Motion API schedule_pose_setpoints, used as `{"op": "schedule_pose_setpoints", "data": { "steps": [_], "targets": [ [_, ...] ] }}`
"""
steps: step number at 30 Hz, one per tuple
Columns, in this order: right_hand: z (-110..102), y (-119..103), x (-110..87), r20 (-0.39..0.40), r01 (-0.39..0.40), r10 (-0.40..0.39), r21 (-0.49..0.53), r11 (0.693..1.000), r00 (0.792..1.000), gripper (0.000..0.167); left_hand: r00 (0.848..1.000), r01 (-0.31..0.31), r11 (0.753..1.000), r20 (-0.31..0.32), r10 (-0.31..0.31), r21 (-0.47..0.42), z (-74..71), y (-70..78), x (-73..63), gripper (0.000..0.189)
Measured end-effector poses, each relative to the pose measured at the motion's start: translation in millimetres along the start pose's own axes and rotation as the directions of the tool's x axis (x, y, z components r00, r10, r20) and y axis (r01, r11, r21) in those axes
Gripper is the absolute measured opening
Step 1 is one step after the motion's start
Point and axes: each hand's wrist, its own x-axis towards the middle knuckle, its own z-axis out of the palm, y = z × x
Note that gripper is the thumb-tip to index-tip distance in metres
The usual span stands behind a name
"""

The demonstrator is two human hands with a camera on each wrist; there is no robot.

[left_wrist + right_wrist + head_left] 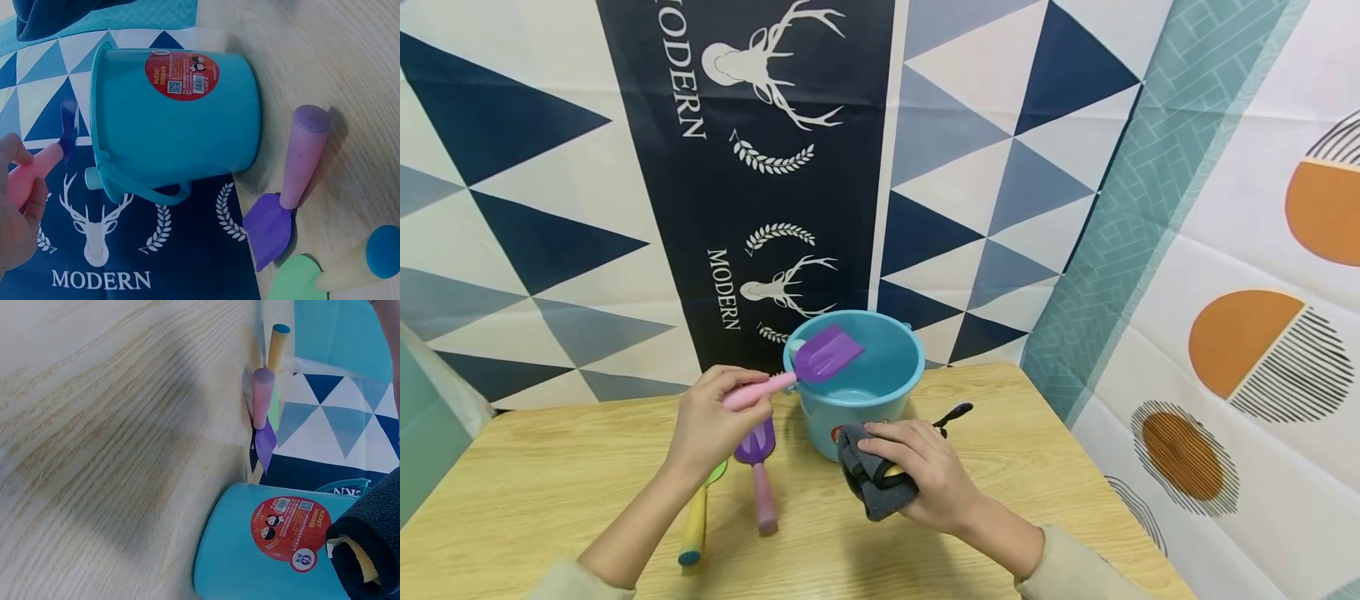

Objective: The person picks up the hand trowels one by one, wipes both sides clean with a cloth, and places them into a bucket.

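Fingers, right hand (928,467): curled over a folded dark gray cloth (880,492) with a yellow inner face, held in front of the bucket. Fingers, left hand (711,425): narrow, pinching the pink handle of a purple shovel (827,354); blade raised above the bucket's mouth, apart from the cloth.

Item, on the wooden table (820,562), near side: one yellow-handled tool (695,525), blue end cap, green head, lying flat. Item, just beside it: one second shovel (763,492), pink handle toward me, purple blade away. Item, farther: one blue bucket (823,421), upright, red label (290,528) on its wall. Last: patterned backdrop (775,192), navy panel with white deer heads.

Step in hand, as I judge it from my remote post: handling the raised shovel, perhaps wiping it. Next move, by my reckoning, calls for either bringing cloth to blade or lowering the blade past the rim; I cannot tell which.
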Motion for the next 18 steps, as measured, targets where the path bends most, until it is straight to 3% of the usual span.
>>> {"op": "schedule_pose_setpoints", "data": {
  "steps": [8,18],
  "targets": [
    [0.1,-1.0,-2.3,0.006,-0.009,0.009,0.004,1.000,1.000,0.035,0.999,0.013,1.000,0.032,-0.014,0.020,2.0,3.0,3.5,0.026],
    [0.4,-2.2,-3.7,0.022,-0.007,0.007,0.003,1.000,1.000,0.036,0.999,0.048,0.997,0.020,-0.047,-0.061,6.3,5.3,6.7,0.027]
  ]
}}
